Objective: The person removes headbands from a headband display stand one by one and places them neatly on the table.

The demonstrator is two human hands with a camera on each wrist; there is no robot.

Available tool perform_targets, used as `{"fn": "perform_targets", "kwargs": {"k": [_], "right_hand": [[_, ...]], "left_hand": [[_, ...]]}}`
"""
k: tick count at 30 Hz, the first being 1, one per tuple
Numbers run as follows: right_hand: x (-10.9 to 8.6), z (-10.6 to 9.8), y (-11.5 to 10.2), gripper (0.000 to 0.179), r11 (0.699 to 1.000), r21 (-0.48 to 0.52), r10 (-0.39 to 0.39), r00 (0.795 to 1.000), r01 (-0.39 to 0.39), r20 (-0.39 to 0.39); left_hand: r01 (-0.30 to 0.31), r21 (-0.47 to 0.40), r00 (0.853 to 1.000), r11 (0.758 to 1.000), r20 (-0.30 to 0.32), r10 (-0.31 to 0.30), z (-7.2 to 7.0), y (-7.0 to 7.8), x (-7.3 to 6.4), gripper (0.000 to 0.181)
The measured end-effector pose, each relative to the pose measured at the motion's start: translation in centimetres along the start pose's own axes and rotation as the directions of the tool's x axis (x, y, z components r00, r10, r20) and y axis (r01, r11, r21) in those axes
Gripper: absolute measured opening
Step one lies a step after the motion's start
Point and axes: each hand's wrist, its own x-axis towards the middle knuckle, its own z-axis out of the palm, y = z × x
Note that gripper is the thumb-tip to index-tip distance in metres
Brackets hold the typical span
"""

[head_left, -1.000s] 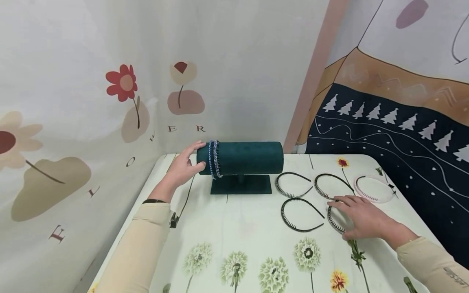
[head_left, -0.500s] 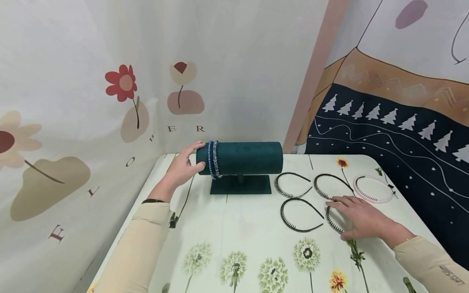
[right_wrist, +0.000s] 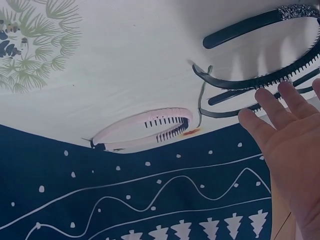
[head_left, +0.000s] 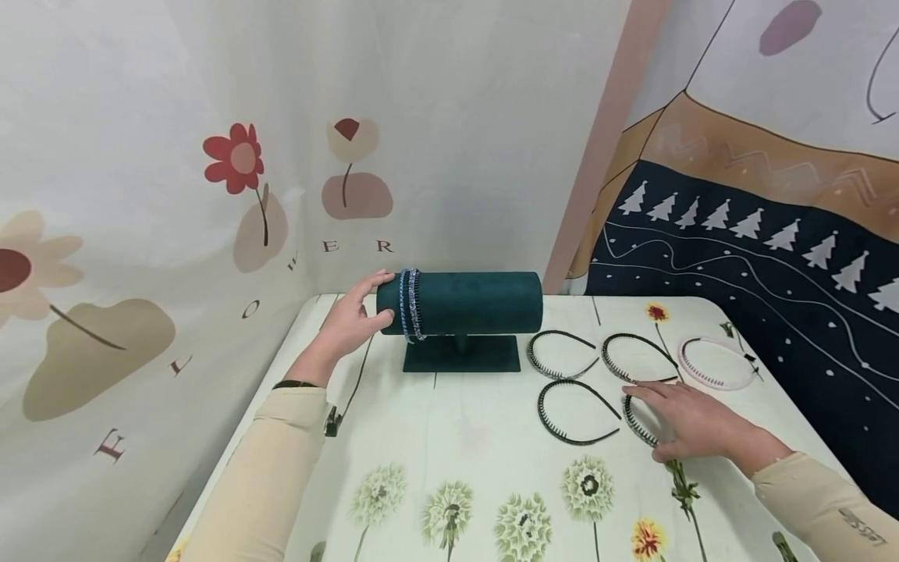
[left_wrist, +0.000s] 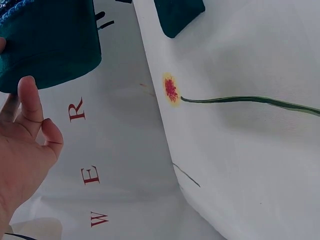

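In the head view, my left hand (head_left: 347,320) holds the left end of a dark green velvet roll stand (head_left: 485,300), thumb in front and fingers on top. Round the roll near that hand sit a blue braided headband (head_left: 403,304) and a glittery toothed one (head_left: 414,304). At the right, my right hand (head_left: 691,421) grips a dark toothed headband (head_left: 635,421) lying low over the table, fingers along its far side, thumb at its near side. The right wrist view shows my fingertips right at the edge of this headband (right_wrist: 240,82); the thumb is hidden there.
Black headbands (head_left: 555,421) lie just left of my right hand and behind it. A pale pink headband (head_left: 716,382) lies near the table's right side. On the left, beside my forearm, is a small black object (head_left: 333,421). Printed curtains (head_left: 456,156) stand behind the table.
My right hand has shifted slightly to the left, and the headband in it with it. My left hand stays on the roll's end.
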Motion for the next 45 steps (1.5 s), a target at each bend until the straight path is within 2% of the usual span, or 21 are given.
{"fn": "perform_targets", "kwargs": {"k": [13,17,19,22,25,31,35,41,45], "right_hand": [[-0.1,-0.2,-0.3,0.11,1.0,0.01,0.005,1.0,-0.005,-0.009],[0.2,-1.0,-0.1,0.106,0.993,0.107,0.045,0.999,-0.045,0.001],[0.4,-1.7,0.3,0.098,0.973,0.209,0.097,0.995,-0.097,0.007],[0.6,-2.7,1.1,0.085,0.915,0.355,0.191,0.981,-0.189,0.03],[0.8,-3.0,2.0,0.075,0.875,0.422,0.235,0.97,-0.237,0.058],[1.0,-2.2,2.6,0.067,0.865,0.453,0.22,0.974,-0.216,0.046],[1.5,-1.9,2.2,0.067,0.846,0.492,0.222,0.975,-0.206,0.026],[3.0,-1.9,1.0,0.073,0.789,0.572,0.247,0.968,-0.224,0.039],[4.3,-1.8,-0.2,0.078,0.752,0.624,0.26,0.966,-0.211,0.013]], "left_hand": [[0.004,0.005,1.0,1.0,0.001,-0.004,0.2,-0.2,-0.1,0.071],[0.005,-0.001,1.0,1.0,0.004,-0.005,0.2,-0.2,-0.1,0.071],[0.008,-0.004,1.0,1.0,0.004,-0.008,0.1,-0.2,-0.1,0.071],[0.01,0.001,1.0,1.0,0.0,-0.01,0.1,-0.3,-0.1,0.071],[0.014,0.005,1.0,1.0,-0.002,-0.014,0.1,-0.3,-0.1,0.071],[0.015,0.005,1.0,1.0,-0.002,-0.015,0.1,-0.1,-0.1,0.071],[0.013,0.002,1.0,1.0,-0.006,-0.013,0.0,-0.1,-0.1,0.071],[0.015,0.0,1.0,1.0,-0.006,-0.015,0.1,-0.1,-0.1,0.071],[0.01,-0.007,1.0,1.0,-0.004,-0.01,0.2,-0.1,-0.1,0.07]]}}
